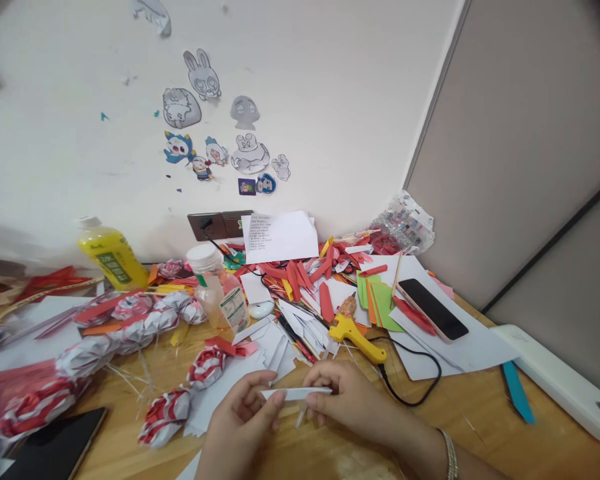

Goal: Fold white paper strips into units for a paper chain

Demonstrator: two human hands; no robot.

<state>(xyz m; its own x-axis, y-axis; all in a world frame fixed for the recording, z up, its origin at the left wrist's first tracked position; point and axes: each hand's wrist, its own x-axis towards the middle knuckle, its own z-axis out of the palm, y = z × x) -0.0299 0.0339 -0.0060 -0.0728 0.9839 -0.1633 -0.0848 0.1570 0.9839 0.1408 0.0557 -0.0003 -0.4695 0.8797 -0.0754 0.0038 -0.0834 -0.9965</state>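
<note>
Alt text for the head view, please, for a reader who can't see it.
Left hand and right hand pinch a white paper strip between them above a wooden desk, with a yellow glue gun and red-and-white paper rosettes beyond.

Just beyond the grip, a yellow glue gun (356, 335) lies on the wooden desk (480, 413), its black cord (414, 373) looping off to the right. Further out to the right, a black phone (433, 309) rests on white sheets (460, 347), green paper (380, 300) beside it. Left of the grip, red-and-white paper flowers (166, 413) sit scattered, and a dark tablet (55, 450) lies at the near left edge. Beyond, a clear bottle (220, 290) with a white cap, a yellow bottle (113, 253) tilted far left, red paper strips (305, 273) heaped everywhere. Up on the wall, cartoon stickers (220, 133). Far right, a white device (565, 387) and a blue strip (517, 390).
</note>
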